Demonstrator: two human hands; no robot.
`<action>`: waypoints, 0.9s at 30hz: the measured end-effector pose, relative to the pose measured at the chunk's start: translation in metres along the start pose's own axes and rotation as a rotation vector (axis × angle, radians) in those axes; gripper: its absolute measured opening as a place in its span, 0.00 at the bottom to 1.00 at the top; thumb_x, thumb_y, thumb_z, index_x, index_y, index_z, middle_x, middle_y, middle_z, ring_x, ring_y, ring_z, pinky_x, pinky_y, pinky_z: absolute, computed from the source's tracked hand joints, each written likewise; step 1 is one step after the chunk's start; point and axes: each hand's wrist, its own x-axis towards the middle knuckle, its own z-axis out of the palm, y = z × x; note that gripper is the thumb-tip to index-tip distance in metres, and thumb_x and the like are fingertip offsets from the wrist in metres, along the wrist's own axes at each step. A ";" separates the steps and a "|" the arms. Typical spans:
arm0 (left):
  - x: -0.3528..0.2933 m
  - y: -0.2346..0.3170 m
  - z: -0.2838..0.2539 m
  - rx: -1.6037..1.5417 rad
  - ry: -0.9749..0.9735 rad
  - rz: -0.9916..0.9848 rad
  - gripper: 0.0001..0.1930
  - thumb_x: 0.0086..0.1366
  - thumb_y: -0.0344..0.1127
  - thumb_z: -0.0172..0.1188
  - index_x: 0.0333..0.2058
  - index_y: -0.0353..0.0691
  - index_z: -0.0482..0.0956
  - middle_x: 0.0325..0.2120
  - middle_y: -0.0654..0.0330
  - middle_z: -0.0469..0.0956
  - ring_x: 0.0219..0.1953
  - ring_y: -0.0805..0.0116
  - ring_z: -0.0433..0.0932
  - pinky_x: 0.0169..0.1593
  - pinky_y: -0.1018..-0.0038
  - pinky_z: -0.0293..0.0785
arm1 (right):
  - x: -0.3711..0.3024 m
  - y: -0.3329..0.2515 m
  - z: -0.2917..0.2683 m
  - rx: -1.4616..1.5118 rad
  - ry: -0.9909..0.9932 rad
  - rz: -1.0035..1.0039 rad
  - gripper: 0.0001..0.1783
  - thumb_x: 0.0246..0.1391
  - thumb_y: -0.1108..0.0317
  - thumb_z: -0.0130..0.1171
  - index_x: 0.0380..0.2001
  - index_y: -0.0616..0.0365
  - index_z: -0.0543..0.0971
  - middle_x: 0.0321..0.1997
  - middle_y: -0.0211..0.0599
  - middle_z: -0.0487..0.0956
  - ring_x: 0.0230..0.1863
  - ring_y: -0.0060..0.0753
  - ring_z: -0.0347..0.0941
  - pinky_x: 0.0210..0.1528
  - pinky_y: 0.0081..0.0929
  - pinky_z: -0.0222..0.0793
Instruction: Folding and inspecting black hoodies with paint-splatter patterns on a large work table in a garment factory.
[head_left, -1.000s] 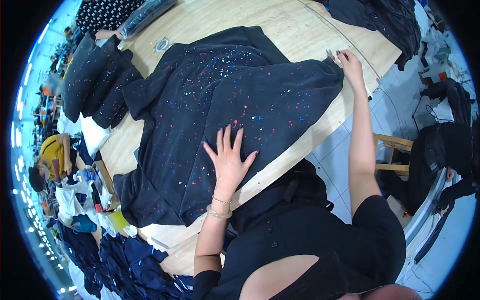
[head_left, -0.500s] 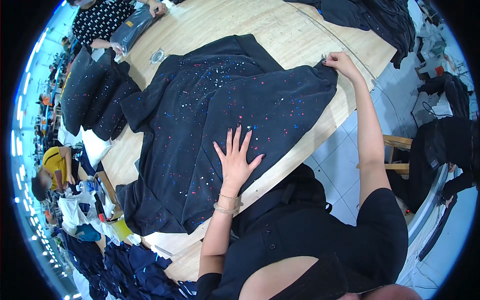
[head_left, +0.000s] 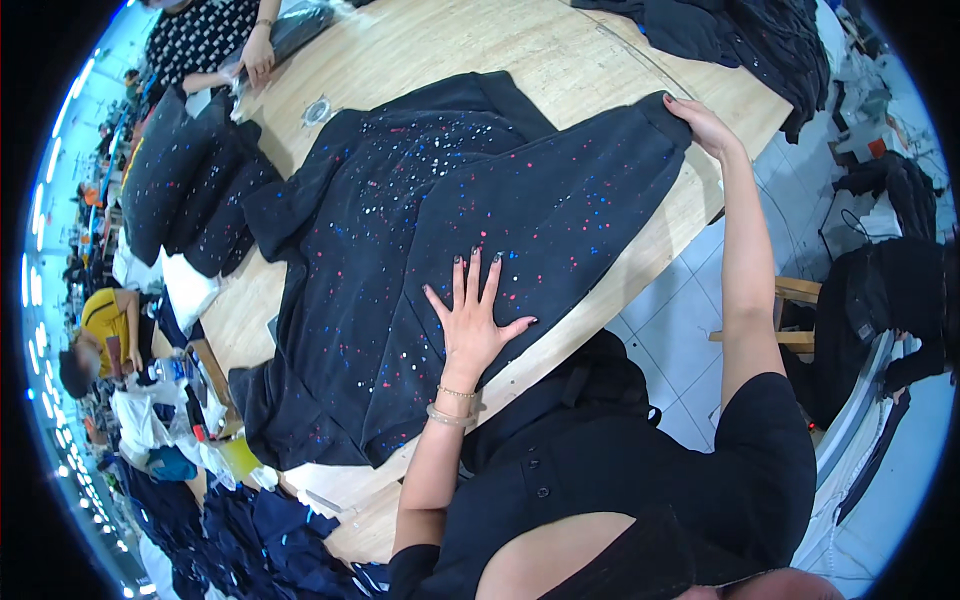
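Note:
A black sweatshirt speckled with red, blue and white dots lies spread over the wooden table. On its lower part my left hand rests flat, fingers spread and nothing gripped. At the far right my right hand pinches the end of the outstretched sleeve by its ribbed cuff. The thumb is partly hidden there. The sleeve lies nearly smooth between my two hands, close to the near table edge.
Folded speckled black garments are stacked at the left. Across the table a person's hand handles a clear plastic bag. More dark clothes lie at the far right; a wooden stool stands beyond the table edge.
My right hand has moved slightly up and right with the cuff, drawing the sleeve straighter. My left hand stays put. Across the table, the other person's hand has shifted over the bag.

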 end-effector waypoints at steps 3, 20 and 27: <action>-0.005 -0.026 -0.014 -0.363 0.047 0.024 0.44 0.52 0.57 0.64 0.64 0.46 0.59 0.67 0.52 0.49 0.69 0.51 0.47 0.67 0.46 0.43 | -0.005 0.027 -0.010 -0.662 0.481 -0.138 0.22 0.57 0.47 0.56 0.32 0.57 0.82 0.27 0.28 0.80 0.28 0.20 0.75 0.30 0.23 0.67; -0.186 -0.141 -0.066 -0.676 0.953 -0.830 0.15 0.68 0.33 0.49 0.49 0.31 0.72 0.43 0.52 0.76 0.40 0.64 0.78 0.44 0.73 0.75 | -0.115 0.003 0.251 -0.362 0.375 -0.795 0.18 0.54 0.72 0.56 0.48 0.63 0.69 0.51 0.42 0.74 0.51 0.28 0.70 0.59 0.30 0.61; -0.100 -0.094 -0.033 -1.705 0.525 -0.907 0.19 0.69 0.40 0.50 0.51 0.32 0.68 0.36 0.55 0.76 0.39 0.66 0.80 0.40 0.72 0.80 | -0.145 0.016 0.319 -1.162 -0.323 -0.837 0.38 0.36 0.86 0.56 0.56 0.54 0.69 0.64 0.35 0.66 0.69 0.38 0.55 0.71 0.44 0.43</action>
